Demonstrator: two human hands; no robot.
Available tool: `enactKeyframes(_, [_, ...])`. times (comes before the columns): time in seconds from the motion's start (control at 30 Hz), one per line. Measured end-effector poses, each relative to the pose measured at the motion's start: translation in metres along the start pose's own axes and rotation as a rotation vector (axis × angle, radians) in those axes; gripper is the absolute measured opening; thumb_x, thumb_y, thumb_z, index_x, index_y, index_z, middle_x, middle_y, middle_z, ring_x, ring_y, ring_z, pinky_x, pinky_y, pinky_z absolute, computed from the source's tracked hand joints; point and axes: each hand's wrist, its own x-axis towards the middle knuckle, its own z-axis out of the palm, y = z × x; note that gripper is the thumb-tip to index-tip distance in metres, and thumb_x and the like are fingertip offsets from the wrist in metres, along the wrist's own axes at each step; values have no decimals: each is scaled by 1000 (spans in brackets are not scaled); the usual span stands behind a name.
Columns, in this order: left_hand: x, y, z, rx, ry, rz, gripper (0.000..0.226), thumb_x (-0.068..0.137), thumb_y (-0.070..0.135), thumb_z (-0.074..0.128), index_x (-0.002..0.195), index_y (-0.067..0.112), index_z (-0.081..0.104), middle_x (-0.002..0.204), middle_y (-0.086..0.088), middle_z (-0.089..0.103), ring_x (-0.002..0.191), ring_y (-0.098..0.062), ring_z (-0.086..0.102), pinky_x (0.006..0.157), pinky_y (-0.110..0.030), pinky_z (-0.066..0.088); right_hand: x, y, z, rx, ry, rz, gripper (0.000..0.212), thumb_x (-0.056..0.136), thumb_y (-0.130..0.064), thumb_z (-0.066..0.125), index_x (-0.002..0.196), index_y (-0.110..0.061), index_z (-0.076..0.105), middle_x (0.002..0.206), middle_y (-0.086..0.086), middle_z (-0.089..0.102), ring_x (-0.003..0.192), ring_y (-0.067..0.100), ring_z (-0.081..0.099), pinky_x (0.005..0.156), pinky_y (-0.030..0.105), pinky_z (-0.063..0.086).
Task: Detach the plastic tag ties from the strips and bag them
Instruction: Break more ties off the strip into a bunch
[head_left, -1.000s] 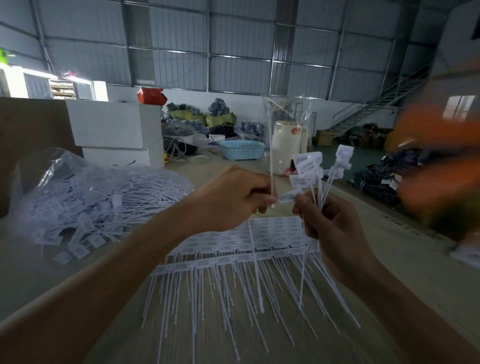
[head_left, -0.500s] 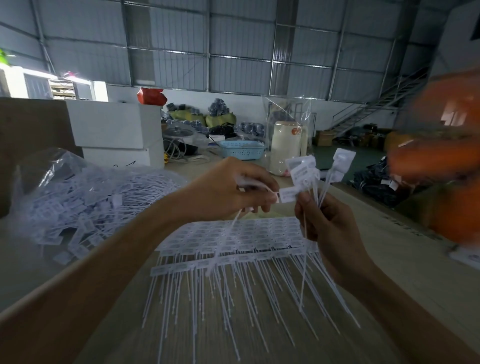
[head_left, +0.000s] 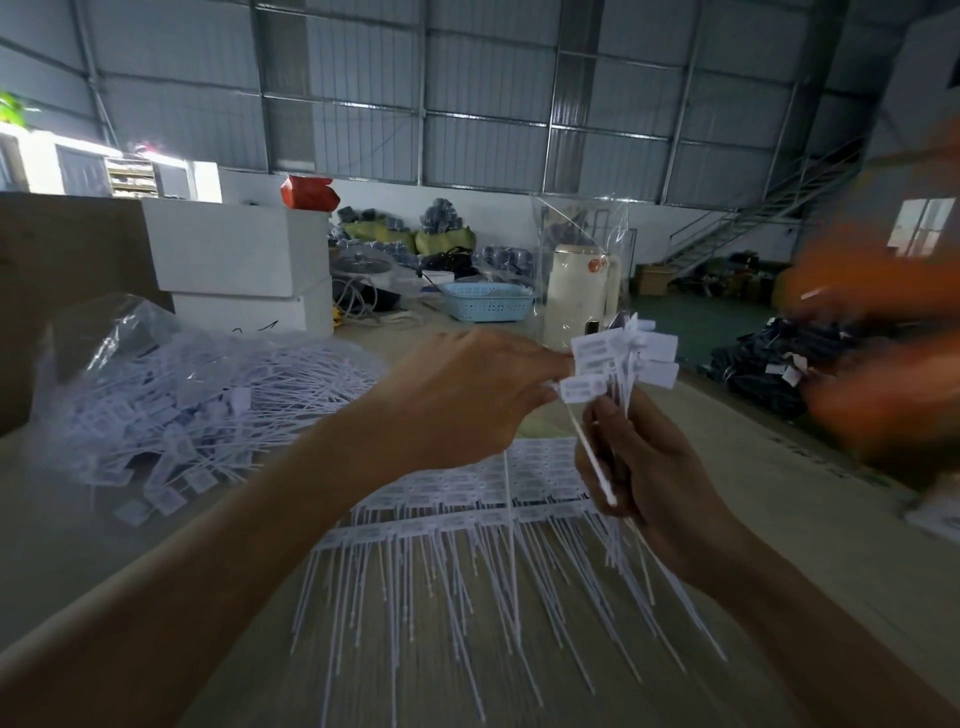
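The left hand (head_left: 467, 400) has brought its single tie (head_left: 582, 388) over against the bundle (head_left: 623, 353) gripped by the right hand (head_left: 649, 467) (a second ago that tie hung apart, tail dangling), and the bundle's heads now bunch closer together.

A broad, pale beige worktable (head_left: 810, 530) fills the lower half of the frame and runs away toward the upper middle. In the lower centre lie flat white plastic strips of tag ties (head_left: 441, 525), their label ends in rows and their thin tails fanned toward the bottom edge. At the left a crumpled clear plastic bag (head_left: 104, 338) lies on its side with a heap of loose white tag ties (head_left: 208, 415) spilling out of it. Behind it, at the upper left, two white rectangular boxes (head_left: 239, 270) are stacked. Farther back stand a light blue perforated plastic basket (head_left: 488, 301) and a cream cylindrical container (head_left: 582, 291).
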Motion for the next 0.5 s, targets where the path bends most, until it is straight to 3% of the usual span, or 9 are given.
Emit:
enactKeyframes(0.17, [-1,-6,2,56,6,-44,14,96,16,63,106,19,73,100,1,72,78,-22,66,59,-30,44,2,0,-1,-61,-9,13,26,101,-28,44,97,-6,56,61,-2,30,51,13,18,47,27,17])
enactKeyframes(0.27, [-1,-12,2,73,-55,-63,15,98,16,58,103,21,71,96,6,69,81,-19,62,59,-26,38,3,0,-3,-96,-2,26,29,102,-23,45,91,-3,63,59,-4,30,51,11,20,48,22,22])
enactKeyframes(0.37, [-2,-17,3,114,-106,-71,16,99,18,54,104,23,68,92,7,65,82,-17,59,54,-22,34,2,-2,-4,-58,-55,39,31,97,-32,48,90,-5,62,59,-1,29,50,13,18,47,24,20])
enactKeyframes(0.5, [-2,-18,2,95,-131,-136,24,98,38,55,119,30,64,113,11,65,103,-14,57,74,-29,43,1,-2,-5,-56,-36,79,31,100,-38,45,97,-7,52,59,2,32,48,15,19,45,25,17])
